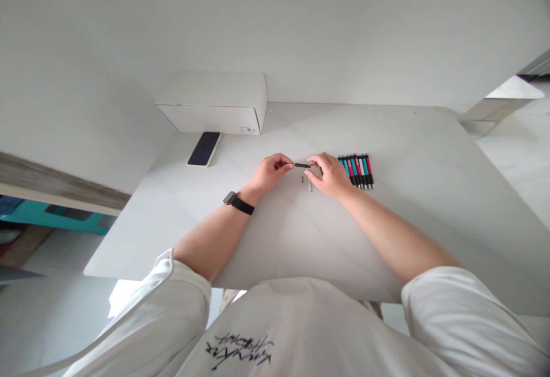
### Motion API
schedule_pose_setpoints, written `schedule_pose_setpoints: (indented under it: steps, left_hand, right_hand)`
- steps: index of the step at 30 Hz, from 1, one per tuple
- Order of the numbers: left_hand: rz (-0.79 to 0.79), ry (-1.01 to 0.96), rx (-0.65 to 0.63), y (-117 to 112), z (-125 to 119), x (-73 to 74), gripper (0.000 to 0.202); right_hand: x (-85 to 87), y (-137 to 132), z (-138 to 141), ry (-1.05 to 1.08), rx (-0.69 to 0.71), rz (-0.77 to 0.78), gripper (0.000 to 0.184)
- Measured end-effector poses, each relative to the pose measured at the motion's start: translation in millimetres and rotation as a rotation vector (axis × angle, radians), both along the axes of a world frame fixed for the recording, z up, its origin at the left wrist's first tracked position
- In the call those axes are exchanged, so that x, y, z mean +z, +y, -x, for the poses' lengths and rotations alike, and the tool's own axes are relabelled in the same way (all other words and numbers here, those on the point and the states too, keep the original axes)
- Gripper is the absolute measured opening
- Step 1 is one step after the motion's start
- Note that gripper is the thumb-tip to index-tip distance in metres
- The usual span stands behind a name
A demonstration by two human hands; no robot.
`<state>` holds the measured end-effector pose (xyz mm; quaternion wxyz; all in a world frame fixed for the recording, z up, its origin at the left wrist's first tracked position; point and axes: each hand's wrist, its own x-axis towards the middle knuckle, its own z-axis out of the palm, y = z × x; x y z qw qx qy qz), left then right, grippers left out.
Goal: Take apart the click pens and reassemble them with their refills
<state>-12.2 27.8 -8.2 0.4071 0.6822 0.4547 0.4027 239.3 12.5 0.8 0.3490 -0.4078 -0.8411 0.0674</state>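
Note:
My left hand [271,171] and my right hand [329,174] meet over the middle of the white table [408,216]. Both are closed in a pinch on the two ends of a short black pen part [302,165] held level between them. Just below it, small loose pen pieces [306,182] lie on the table, a thin pale one among them. Several pens [357,171] with teal, red and black barrels lie side by side right of my right hand. A black watch [238,202] is on my left wrist.
A white box [215,103] stands against the wall at the table's back left. A dark phone [204,149] lies face up in front of it. A wooden ledge and teal items show at the far left.

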Motion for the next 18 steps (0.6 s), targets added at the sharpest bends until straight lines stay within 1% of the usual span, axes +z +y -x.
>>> schedule_pose_setpoints:
  steps: [3, 6, 11, 13, 16, 18]
  left_hand:
    - [-0.003, 0.022, 0.001, -0.1, 0.1, 0.1, 0.035]
    - [-0.009, 0.034, 0.007, 0.2, 0.1, -0.6, 0.035]
    - [-0.014, 0.034, 0.011, 1.2, 0.2, -2.2, 0.032]
    - [-0.012, 0.041, 0.009, 1.3, 0.3, -2.3, 0.031]
    - [-0.016, 0.055, 0.010, 0.9, 0.3, -1.9, 0.030]
    - [-0.017, 0.064, 0.016, 0.6, 0.3, -1.6, 0.030]
  right_hand:
    - [-0.6, 1.2, -0.5, -0.032, -0.003, -0.005, 0.010]
    - [-1.7, 3.0, -1.3, -0.063, -0.008, 0.009, 0.016]
    - [-4.3, 3.4, -1.6, -0.019, -0.007, 0.029, 0.014]
    - [-4.7, 3.6, -1.6, -0.026, -0.008, 0.024, 0.010]
    - [-4.1, 4.3, -1.8, -0.044, 0.003, 0.033, 0.015]
    - [-3.5, 4.4, -2.0, -0.033, 0.009, 0.039, 0.014]
